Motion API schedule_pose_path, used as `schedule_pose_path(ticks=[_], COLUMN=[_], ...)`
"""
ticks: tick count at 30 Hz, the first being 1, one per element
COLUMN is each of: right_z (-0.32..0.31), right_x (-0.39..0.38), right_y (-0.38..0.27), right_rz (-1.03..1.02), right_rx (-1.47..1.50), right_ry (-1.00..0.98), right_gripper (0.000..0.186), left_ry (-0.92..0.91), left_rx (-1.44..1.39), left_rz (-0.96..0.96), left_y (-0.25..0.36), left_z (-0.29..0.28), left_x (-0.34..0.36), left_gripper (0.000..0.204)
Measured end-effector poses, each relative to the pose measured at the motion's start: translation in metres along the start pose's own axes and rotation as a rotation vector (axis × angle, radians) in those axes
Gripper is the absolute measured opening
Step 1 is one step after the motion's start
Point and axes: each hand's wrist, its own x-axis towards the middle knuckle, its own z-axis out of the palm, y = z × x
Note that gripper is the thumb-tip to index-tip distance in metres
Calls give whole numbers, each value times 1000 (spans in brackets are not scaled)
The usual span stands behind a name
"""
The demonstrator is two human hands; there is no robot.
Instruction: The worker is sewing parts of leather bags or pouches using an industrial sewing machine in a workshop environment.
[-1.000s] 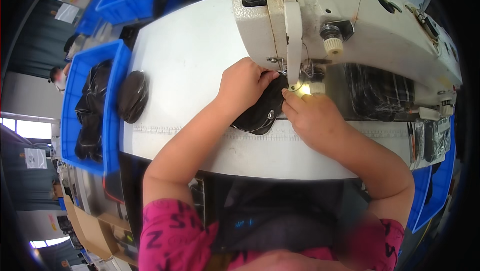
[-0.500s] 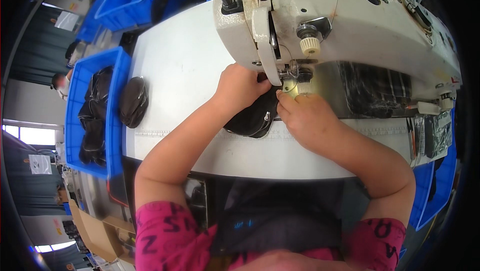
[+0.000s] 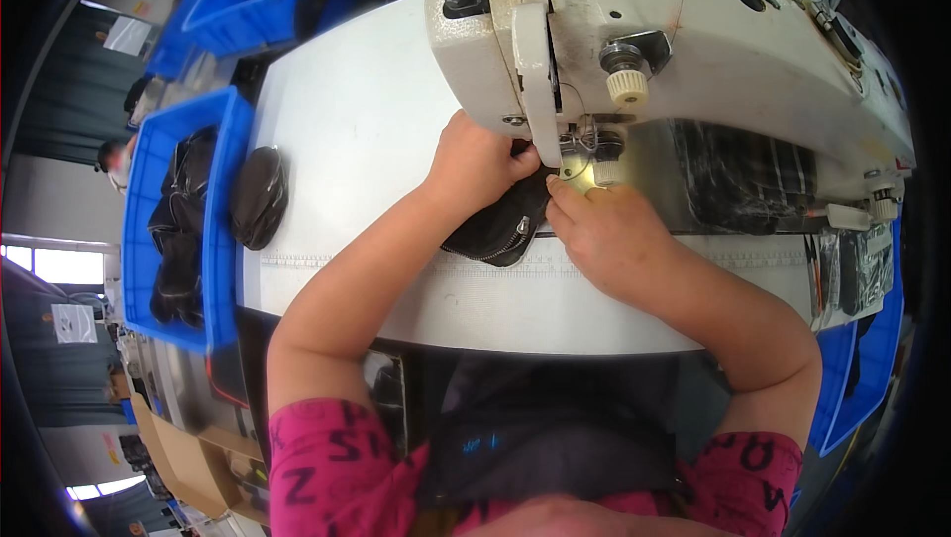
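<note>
Under the head of a white sewing machine (image 3: 535, 81), a black zippered pouch (image 3: 495, 230) lies on the white machine bed. My left hand (image 3: 475, 161) has its fingers closed on the pouch's upper part, left of the needle area, with fingertips partly hidden. My right hand (image 3: 599, 230) grips the pouch's right edge between closed fingers, just below the lit needle plate (image 3: 594, 170). The pouch's silver zipper pull (image 3: 523, 225) shows between my hands. The presser foot is too small and shadowed to make out clearly.
A blue bin (image 3: 220, 220) of black pouches stands left, another pouch (image 3: 260, 195) beside it. A dark wrapped bundle (image 3: 743, 175) and tools (image 3: 817, 279) lie right. Blue bins (image 3: 228, 2) stand behind; another (image 3: 837, 398) sits lower right. A person (image 3: 114, 161) is in the left background.
The machine head appears farther left in the view than a second ago, as do both hands and the pouch, slightly. My grip on the pouch looks much the same.
</note>
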Motion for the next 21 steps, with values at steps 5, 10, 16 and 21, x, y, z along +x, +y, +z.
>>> schedule_pose_path(ticks=[5, 10, 16, 21], right_z=[2, -2, -1, -2], right_x=[-1, 0, 0, 0], right_y=[1, 0, 0, -1], right_rz=[-11, -11, -2, -1], right_rx=[-15, -5, -25, 4], right_ry=[13, 3, -22, -13], right_gripper=[31, 29, 23, 21], left_ry=[7, -54, -130, -30], left_rx=[-196, -137, -78, 76], left_rz=[-20, 102, -35, 15], left_y=[-5, 0, 4, -3], left_z=[-18, -32, -19, -1], left_x=[1, 1, -4, -16], left_gripper=[17, 21, 21, 19])
